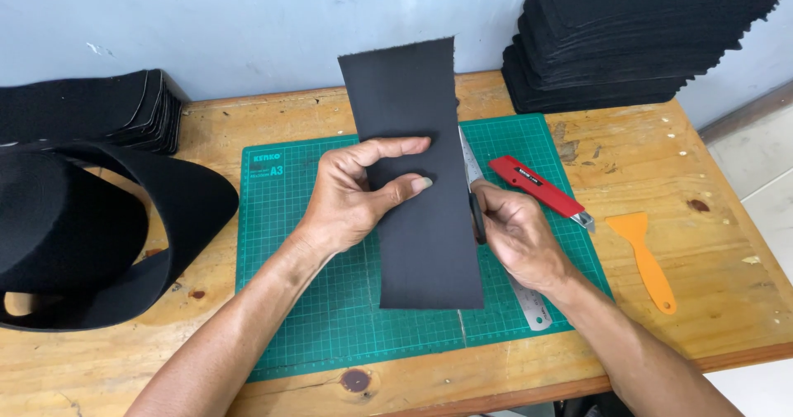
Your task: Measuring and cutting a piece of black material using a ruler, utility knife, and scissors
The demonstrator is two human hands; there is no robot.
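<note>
One black strip stands over the green mat, my left hand pinching it, thumb in front. My right hand is closed on scissors at its right edge. Right of them lie a red cutter, a steel ruler and an orange scraper; black stacks sit at the table's far corners.

1 head-worn camera looks steeply down and forward over a wooden table toward a pale wall, close enough that both forearms enter from the bottom edge. The left hand pinching a black strip sits near the centre of the frame, and the right hand is just beside that grip. Beyond the grip lies the table's far edge; no 2nd view shares this scene.
</note>
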